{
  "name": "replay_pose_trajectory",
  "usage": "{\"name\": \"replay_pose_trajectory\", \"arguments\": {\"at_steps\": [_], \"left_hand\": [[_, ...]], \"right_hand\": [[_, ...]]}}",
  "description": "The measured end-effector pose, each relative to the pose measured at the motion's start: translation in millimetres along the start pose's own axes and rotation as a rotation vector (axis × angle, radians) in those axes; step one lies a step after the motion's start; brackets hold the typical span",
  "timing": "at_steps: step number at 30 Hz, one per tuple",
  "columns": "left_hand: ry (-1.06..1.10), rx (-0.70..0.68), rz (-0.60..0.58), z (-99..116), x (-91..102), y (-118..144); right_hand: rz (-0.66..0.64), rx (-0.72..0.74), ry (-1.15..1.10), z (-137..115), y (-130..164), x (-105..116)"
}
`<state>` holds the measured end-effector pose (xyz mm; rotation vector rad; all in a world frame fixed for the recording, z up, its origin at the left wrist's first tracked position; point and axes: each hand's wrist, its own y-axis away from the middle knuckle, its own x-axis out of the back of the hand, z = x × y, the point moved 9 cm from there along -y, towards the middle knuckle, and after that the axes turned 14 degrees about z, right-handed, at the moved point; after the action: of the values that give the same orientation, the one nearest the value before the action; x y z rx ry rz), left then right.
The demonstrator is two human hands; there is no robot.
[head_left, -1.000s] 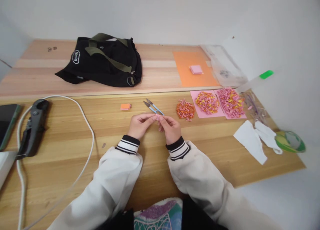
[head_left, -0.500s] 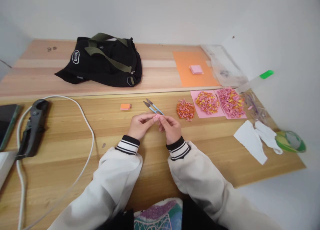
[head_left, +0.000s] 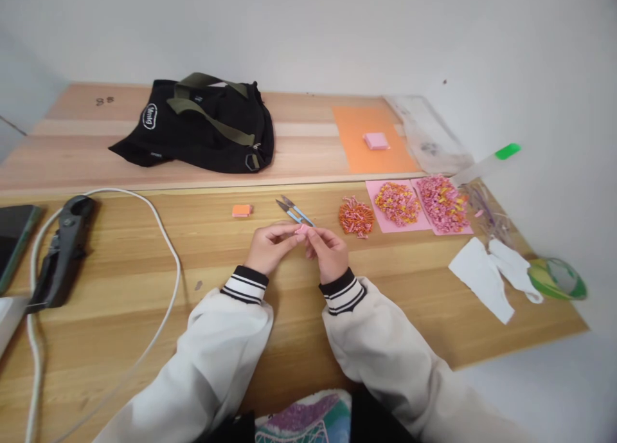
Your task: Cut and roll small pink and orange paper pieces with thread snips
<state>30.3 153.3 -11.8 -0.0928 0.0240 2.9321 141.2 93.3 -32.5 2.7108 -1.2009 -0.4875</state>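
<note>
My left hand and my right hand meet fingertip to fingertip over the wooden table. Together they pinch a small pink paper piece. Just beyond the fingers lie small blue-handled snips. An orange folded paper bit lies to the left of the snips. To the right sit an orange pile of paper bits and two pink sheets heaped with orange-pink and pink paper bits.
A black bag with olive straps lies at the back, beside an orange sheet carrying a pink pad. A white cable and black tool lie left. White tissue and a green tape roll lie right.
The view has tilted slightly, so everything sits a little lower in the frame. Both hands stay together on the pink paper piece, with only small finger movement.
</note>
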Motion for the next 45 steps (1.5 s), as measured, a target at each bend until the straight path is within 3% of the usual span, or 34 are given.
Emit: {"name": "replay_pose_trajectory", "arguments": {"at_steps": [9, 20, 25, 28, 38, 45], "left_hand": [[-0.004, -0.06, -0.018, 5, -0.6, -2], [-0.043, -0.089, 0.089, -2, 4.6, -2], [-0.077, -0.079, 0.122, -8, 9.0, -2], [-0.091, -0.089, 0.084, -6, 6.9, 0], [-0.14, -0.21, 0.054, 5, 1.3, 6], [-0.186, -0.181, 0.048, -4, 3.9, 0]], "right_hand": [[0.031, -0.02, -0.01, 4, -2, 2], [0.04, 0.069, 0.047, 3, -1, -3], [-0.087, 0.06, 0.084, 7, -1, -8], [-0.157, 0.069, 0.097, 9, -2, -9], [-0.156, 0.034, 0.075, 10, -2, -6], [-0.18, 0.012, 0.119, 14, -1, -5]]}}
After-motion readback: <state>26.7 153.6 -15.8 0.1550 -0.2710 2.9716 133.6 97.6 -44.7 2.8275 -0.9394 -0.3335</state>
